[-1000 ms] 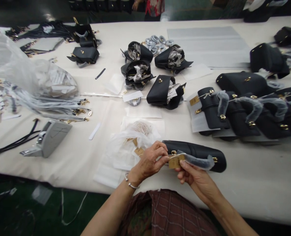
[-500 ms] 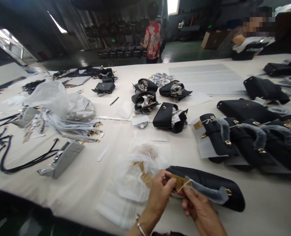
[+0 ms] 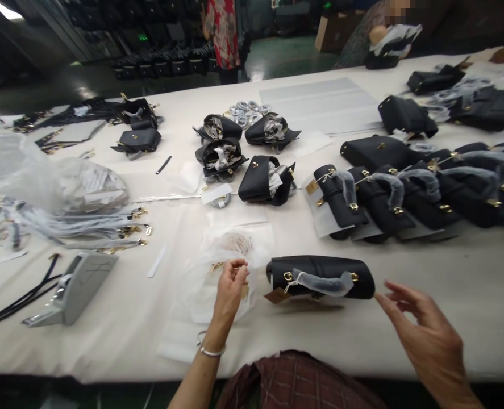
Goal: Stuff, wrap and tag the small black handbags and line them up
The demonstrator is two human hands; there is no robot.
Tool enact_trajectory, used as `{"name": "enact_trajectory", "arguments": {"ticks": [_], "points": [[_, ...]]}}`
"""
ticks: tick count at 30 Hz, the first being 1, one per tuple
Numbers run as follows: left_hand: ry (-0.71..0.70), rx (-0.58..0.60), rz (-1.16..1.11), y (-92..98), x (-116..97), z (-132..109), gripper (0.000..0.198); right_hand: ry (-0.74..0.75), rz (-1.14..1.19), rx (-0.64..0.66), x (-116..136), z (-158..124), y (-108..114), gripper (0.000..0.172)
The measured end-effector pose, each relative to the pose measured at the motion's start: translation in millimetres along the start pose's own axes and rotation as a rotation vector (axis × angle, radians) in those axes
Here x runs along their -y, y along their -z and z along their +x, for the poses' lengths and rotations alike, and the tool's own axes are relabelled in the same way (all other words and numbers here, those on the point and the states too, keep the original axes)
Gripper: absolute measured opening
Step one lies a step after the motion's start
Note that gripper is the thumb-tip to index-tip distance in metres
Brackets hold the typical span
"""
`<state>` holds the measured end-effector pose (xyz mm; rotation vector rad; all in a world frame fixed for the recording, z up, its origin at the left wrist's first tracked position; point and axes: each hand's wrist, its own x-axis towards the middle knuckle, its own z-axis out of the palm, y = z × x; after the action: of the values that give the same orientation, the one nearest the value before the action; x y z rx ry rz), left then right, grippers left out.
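A black handbag (image 3: 341, 270) lies in front of me, its handle (image 3: 322, 282) wrapped in clear plastic. A brown tag (image 3: 277, 294) hangs by a white string from the gold ring at the bag's left end. My right hand (image 3: 424, 332) is open, its fingers apart and the fingertips at or just beside the bag's right end. To the left, my left hand (image 3: 231, 287) has thumb and fingers drawn together above a clear plastic bag (image 3: 196, 295) with brown tags. Whatever is between those fingers, if anything, is too small to make out. Pale strings (image 3: 233, 243) lie just behind.
Stuffed black bags (image 3: 252, 184) stand beyond the strings. On the right is a row of black handbags (image 3: 379, 201) with wrapped handles. At left lie a grey tape dispenser (image 3: 79, 287) and wrapped straps (image 3: 94, 224). Two people (image 3: 224, 34) are across the table.
Both hands have let go of the tag, which now hangs from the handbag. My left hand moved left over the plastic bag; my right moved to the handbag's right end. The view has shifted.
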<state>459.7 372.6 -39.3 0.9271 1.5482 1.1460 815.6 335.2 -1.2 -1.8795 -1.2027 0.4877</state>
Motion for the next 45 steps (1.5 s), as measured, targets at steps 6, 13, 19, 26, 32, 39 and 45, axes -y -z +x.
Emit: {"name": "enact_trajectory", "arguments": {"ticks": [6,13,19,26,32,39,45], "points": [[-0.132,0.269,0.195,-29.5,-2,-9,0.062,-0.052,0.079,0.35,-31,52,-21,0.102],[-0.809,0.432,0.575,-70.3,-47,-11,0.045,-0.125,0.122,0.528,-23,53,-36,0.093],[-0.823,0.318,0.729,-56.3,-31,9,0.039,-0.096,0.063,0.508,-25,49,-33,0.09],[-0.487,0.083,0.462,-44.6,-9,-21,0.067,0.654,-0.138,0.198,16,38,-25,0.076],[-0.21,0.317,0.356,-55.8,16,-16,0.088,0.248,-0.045,0.408,-5,50,-30,0.095],[-0.164,0.451,0.32,-65.9,28,0,0.078,0.041,-0.003,0.571,-34,55,-3,0.107],[-0.296,0.621,0.393,-140.1,12,15,0.074,0.12,-0.057,0.307,-89,51,43,0.062]]}}
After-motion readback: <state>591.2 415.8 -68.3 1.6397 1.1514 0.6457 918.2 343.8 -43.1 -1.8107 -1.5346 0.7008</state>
